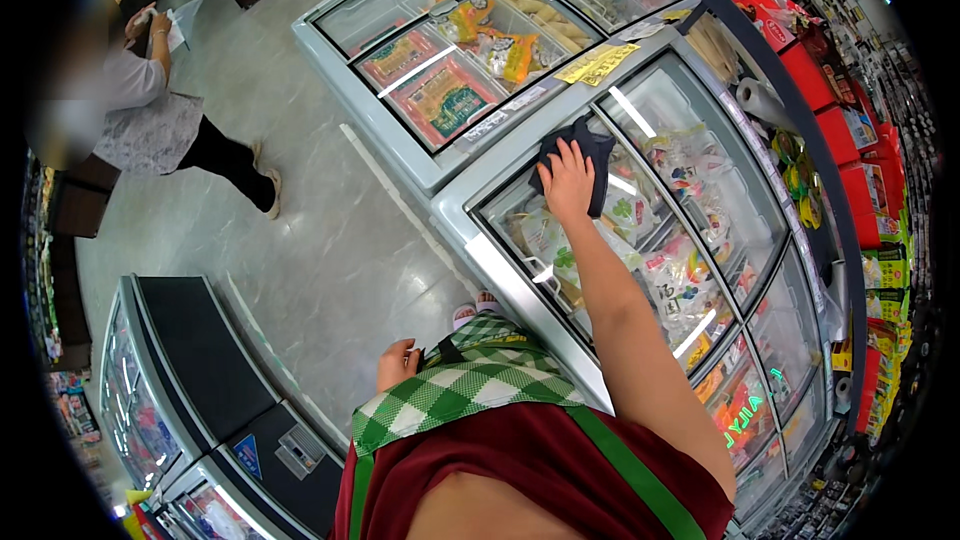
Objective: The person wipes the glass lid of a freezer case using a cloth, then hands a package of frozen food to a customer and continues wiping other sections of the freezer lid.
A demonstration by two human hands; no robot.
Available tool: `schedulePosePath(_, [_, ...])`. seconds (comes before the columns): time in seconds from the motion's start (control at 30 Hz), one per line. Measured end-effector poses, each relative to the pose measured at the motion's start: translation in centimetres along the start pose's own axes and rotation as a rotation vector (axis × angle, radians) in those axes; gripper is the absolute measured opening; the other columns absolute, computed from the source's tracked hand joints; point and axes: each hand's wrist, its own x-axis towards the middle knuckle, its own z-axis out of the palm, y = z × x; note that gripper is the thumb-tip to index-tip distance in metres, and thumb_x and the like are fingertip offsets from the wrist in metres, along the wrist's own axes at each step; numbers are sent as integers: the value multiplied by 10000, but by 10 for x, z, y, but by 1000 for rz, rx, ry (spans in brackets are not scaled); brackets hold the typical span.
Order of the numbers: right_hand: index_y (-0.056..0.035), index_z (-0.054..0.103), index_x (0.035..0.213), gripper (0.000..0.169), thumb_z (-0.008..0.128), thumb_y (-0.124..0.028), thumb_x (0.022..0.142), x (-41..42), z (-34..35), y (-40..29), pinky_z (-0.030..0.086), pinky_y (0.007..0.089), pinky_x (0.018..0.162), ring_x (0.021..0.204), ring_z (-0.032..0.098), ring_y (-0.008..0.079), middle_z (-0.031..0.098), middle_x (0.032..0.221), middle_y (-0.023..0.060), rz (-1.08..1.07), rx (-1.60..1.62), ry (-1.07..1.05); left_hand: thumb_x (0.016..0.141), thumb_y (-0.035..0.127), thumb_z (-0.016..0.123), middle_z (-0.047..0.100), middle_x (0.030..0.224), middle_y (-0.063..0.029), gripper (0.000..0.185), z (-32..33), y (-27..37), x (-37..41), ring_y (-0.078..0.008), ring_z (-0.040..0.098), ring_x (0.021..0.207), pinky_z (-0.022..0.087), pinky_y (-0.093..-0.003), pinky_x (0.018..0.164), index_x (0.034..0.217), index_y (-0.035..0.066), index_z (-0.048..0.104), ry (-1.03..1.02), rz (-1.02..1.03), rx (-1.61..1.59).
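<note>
My right hand [569, 178] presses a dark cloth [600, 157] flat on the glass lid of a chest freezer [517, 307], near the lid's upper left corner. Its fingers are spread over the cloth. Through the glass, bags of frozen food [626, 214] show beneath and beside my forearm. Down at my left side, by the green checked apron [480, 382], hangs my left hand [398, 364] with its fingers curled; whether it holds anything cannot be made out.
A second chest freezer [367, 101] adjoins this one, with a yellow paper sign [598, 64] at the joint. A shelf [814, 142] with red and green packets runs along the right. Across the aisle a person [150, 105] stands at the left, above another freezer [202, 345].
</note>
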Motion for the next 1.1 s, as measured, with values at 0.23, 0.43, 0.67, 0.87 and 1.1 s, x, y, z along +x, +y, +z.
schedulePosePath(0.23, [94,637,836,590,528,-471,965,67,15,29,471,406,675,663,569,226,641,734,155,896,888,437,865,119,664,675,1030,-217,264,5,17,2,-350,686,860,541,-425,749,1092,-14,646,5,3,111])
schedulePosePath(0.43, [28,653,1073,405,556,-339,932,100,17,27,337,487,1067,1275,461,346,601,1247,161,110,351,221,876,131,661,678,1042,-206,256,14,24,-13,-350,685,858,543,-422,750,1085,-14,641,3,-29,127])
schedulePosePath(0.67, [-83,676,972,309,618,-370,872,16,17,-68,274,606,1073,1325,410,300,549,1314,68,-296,280,-46,878,132,657,677,1050,-210,250,29,46,-23,-341,690,859,562,-403,727,1078,-18,655,-19,-162,74])
schedulePosePath(0.87, [-120,689,976,281,632,-370,860,-37,4,-116,302,448,1113,1371,381,233,540,1362,42,-624,460,-254,883,162,651,674,1018,-222,277,26,62,-7,-352,687,833,550,-411,744,1104,-6,647,-42,7,210])
schedulePosePath(1.1, [-124,681,986,261,599,-348,882,70,13,-1,351,576,1033,1316,410,249,531,1344,57,-369,42,62,896,148,637,662,1054,-232,280,19,61,-34,-347,688,878,547,-413,767,1118,-23,635,-52,-81,188])
